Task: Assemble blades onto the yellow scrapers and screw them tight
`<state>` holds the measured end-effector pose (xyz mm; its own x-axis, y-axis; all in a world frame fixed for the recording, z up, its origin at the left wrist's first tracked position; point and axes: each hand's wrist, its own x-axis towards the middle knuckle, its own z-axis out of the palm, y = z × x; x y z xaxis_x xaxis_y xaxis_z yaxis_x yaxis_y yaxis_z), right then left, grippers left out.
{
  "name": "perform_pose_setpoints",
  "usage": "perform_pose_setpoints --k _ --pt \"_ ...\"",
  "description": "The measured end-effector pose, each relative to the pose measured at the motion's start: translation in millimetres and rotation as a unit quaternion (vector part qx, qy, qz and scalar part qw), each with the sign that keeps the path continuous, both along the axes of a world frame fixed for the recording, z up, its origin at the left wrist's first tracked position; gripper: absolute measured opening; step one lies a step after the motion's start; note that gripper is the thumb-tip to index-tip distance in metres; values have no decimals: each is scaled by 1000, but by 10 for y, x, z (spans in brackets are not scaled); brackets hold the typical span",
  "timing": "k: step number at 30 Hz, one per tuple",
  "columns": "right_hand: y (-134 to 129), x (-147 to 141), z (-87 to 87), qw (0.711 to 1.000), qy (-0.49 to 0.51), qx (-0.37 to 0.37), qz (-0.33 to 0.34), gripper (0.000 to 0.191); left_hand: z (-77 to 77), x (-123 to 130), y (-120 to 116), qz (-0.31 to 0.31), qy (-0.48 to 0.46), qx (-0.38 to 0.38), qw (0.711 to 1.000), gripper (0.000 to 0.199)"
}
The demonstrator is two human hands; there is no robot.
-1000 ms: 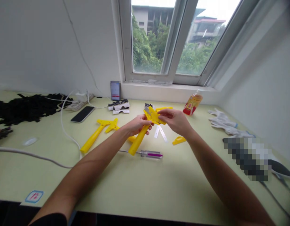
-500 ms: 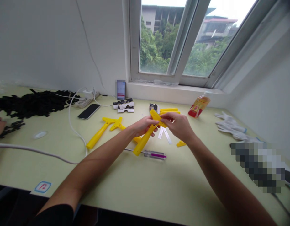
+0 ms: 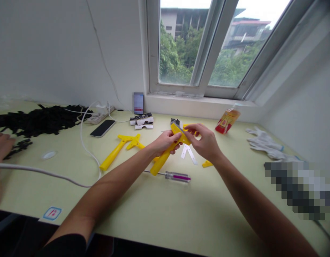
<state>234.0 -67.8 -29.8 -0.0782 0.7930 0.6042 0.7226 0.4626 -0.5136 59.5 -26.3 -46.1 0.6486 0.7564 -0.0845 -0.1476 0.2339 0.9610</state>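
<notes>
My left hand [image 3: 168, 141] is closed around the neck of a yellow plastic scraper [image 3: 162, 160], its handle slanting down toward me. Along the upper edge of the scraper's head runs a grey strip that looks like a blade [image 3: 178, 127]. My right hand [image 3: 203, 139] grips the right end of that head, thumb against it and fingers bent above. Below the hands lie two flat metal blades [image 3: 191, 154] and a screwdriver [image 3: 178, 176] with a clear and purple handle. More yellow scraper parts [image 3: 111, 153] rest to the left, and a small yellow piece [image 3: 207, 164] to the right.
Behind stand small boxes [image 3: 143, 121], a propped phone [image 3: 138, 103] and a drink bottle [image 3: 227, 120]. White gloves [image 3: 263, 142] lie at right. On the left are a phone [image 3: 102, 128], a white cable [image 3: 47, 169], black strips [image 3: 39, 119] and another person's hand [image 3: 1, 144].
The scraper's head has turned slightly, so the grey strip along its edge now shows. My right fingers have lifted and spread somewhat. The other person's hand has come further into view.
</notes>
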Motion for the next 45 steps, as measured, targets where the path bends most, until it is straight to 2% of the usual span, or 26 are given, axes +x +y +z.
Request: perform_pose_setpoints --k 5,7,13,23,30,39,45 --pt "73 58 -76 981 112 -143 61 26 40 -20 -8 -3 37 35 999 20" --pt "89 58 -94 971 146 -165 89 27 48 -24 -13 -3 52 46 998 21" --pt "115 78 -61 952 216 -181 123 31 91 -41 -24 4 79 71 994 20" --pt "79 157 27 949 196 -209 129 40 91 -53 -10 -12 72 73 995 21" --pt "60 227 99 932 177 -280 147 41 53 -73 17 -53 72 82 993 32" --pt "34 169 79 938 205 -248 125 40 60 -96 14 -63 54 60 995 36" --pt "26 142 92 928 235 -258 127 43 68 -110 26 -64 49 60 995 38"
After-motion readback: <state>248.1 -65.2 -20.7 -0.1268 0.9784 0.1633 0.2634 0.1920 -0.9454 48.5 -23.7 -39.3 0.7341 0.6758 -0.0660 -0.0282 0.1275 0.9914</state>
